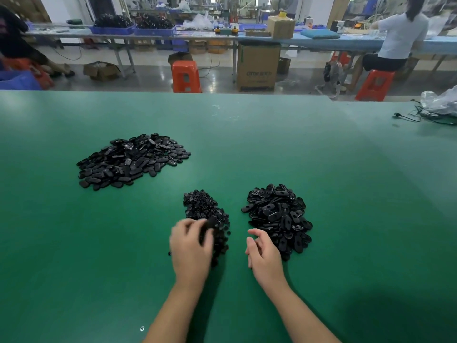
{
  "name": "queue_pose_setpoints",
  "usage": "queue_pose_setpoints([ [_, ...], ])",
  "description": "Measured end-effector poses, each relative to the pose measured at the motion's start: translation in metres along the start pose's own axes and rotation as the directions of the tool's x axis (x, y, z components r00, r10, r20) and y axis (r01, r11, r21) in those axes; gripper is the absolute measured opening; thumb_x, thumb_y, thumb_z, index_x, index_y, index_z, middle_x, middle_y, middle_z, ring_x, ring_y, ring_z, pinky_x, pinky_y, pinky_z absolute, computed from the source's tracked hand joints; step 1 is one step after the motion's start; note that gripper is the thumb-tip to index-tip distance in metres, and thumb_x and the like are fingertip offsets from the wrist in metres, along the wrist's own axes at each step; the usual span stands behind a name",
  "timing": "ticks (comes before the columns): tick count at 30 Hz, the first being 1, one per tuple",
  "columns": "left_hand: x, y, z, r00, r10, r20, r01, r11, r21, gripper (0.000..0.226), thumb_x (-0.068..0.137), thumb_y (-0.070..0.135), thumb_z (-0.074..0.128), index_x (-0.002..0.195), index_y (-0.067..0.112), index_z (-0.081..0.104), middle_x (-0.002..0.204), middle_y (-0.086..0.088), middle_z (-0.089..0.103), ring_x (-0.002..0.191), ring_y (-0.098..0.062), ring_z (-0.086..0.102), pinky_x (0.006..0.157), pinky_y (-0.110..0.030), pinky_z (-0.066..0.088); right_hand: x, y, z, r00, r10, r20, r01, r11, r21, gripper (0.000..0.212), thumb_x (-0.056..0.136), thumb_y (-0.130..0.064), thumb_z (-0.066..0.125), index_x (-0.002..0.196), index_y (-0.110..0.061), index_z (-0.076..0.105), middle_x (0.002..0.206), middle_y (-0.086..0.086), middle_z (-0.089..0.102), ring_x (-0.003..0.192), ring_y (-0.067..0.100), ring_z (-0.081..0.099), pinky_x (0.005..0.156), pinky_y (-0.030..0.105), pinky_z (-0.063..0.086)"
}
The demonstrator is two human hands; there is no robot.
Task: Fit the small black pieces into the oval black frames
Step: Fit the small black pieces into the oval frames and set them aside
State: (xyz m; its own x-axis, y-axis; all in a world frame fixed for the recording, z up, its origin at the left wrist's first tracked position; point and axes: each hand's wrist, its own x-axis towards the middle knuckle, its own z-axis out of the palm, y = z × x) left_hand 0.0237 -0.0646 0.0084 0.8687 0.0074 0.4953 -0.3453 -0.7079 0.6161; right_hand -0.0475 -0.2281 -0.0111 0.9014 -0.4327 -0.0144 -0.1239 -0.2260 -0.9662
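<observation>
1. Okay, head view only: green table (247,134) fills the lower frame, three black heaps on it.
2. Pile of small black pieces (206,219) sits near centre, just ahead of the hands.
3. Pile of oval black frames (278,217) lies right of it, close but apart; frames show open slots.
4. Larger far pile (131,160) of oval black parts sits well to the left and further out; whether these are fitted or not, cannot tell.
5. Left hand (191,246) hovers over the near edge of the small-piece pile, fingers curled, pinching a dark blurred part (210,222) at the fingertips; motion blur, so which kind of part is unclear.
6. Right hand (263,254) sits between the two near piles, touching the near-left edge of the frame pile, fingers loosely bent, thumb up, nothing visibly gripped.
7. Both forearms enter from the bottom edge, bare.
8. One tiny loose part (142,328) lies alone on the table near the bottom, left of the left forearm.
9. Background: orange stools (186,76), a cardboard box (257,68) on the floor, blue trays (112,29) heaped with black parts on a long bench.
10. A seated person in a white top (401,37) is at the far right bench, back turned.
11. A clear plastic bag (440,101) and black cables (418,116) sit at the table's far right edge.
</observation>
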Motion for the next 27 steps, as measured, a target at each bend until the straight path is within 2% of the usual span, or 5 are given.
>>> queue_pose_setpoints([
  [8,0.056,-0.116,-0.052,0.848,-0.523,-0.082,0.52,0.794,0.316,0.032,0.087,0.038,0.076,0.109,0.013,0.076,0.112,-0.022,0.06,0.108,-0.04,0.052,0.095,-0.051,0.037,0.0,0.002,0.002,0.998,-0.026,0.058,0.03,0.997,-0.07,0.014,0.103,-0.02,0.055,0.105,-0.034,0.059,0.062,-0.008,0.052,0.055,0.009,0.044,0.053,0.032,0.039],
  [15,0.037,-0.105,-0.043,0.953,-0.303,0.005,0.293,0.927,0.234,0.022,0.095,0.023,0.067,0.113,0.011,0.073,0.105,-0.012,0.063,0.083,-0.026,0.055,0.089,-0.045,0.042,0.001,0.003,0.004,0.998,-0.017,0.055,0.024,0.992,-0.12,0.019,0.103,-0.018,0.054,0.104,-0.036,0.058,0.062,-0.006,0.051,0.055,0.009,0.044,0.053,0.032,0.04],
  [17,0.03,-0.095,-0.034,0.958,-0.258,0.121,0.214,0.931,0.295,0.021,0.097,0.025,0.062,0.111,0.014,0.074,0.105,-0.007,0.066,0.087,-0.023,0.06,0.089,-0.041,0.041,0.001,0.002,0.005,0.999,-0.014,0.053,0.021,0.991,-0.13,0.02,0.103,-0.017,0.054,0.104,-0.036,0.058,0.064,-0.005,0.052,0.054,0.009,0.044,0.053,0.033,0.04],
  [21,0.026,-0.081,-0.026,0.915,-0.375,0.151,0.31,0.89,0.334,0.027,0.099,0.029,0.054,0.117,0.019,0.072,0.113,-0.007,0.064,0.108,-0.026,0.056,0.096,-0.044,0.035,0.0,0.001,0.005,0.999,-0.009,0.042,0.015,0.988,-0.155,0.02,0.103,-0.017,0.054,0.104,-0.036,0.058,0.063,-0.006,0.052,0.053,0.006,0.043,0.052,0.03,0.04],
  [27,0.013,-0.079,-0.024,0.928,-0.294,0.228,0.228,0.933,0.278,0.029,0.095,0.025,0.058,0.118,0.022,0.074,0.101,0.005,0.057,0.104,-0.016,0.051,0.097,-0.038,0.028,0.01,-0.012,0.007,0.993,0.024,0.116,0.019,0.933,-0.36,0.009,0.102,-0.02,0.056,0.106,-0.027,0.061,0.063,-0.007,0.052,0.051,0.004,0.046,0.053,0.027,0.045],
])
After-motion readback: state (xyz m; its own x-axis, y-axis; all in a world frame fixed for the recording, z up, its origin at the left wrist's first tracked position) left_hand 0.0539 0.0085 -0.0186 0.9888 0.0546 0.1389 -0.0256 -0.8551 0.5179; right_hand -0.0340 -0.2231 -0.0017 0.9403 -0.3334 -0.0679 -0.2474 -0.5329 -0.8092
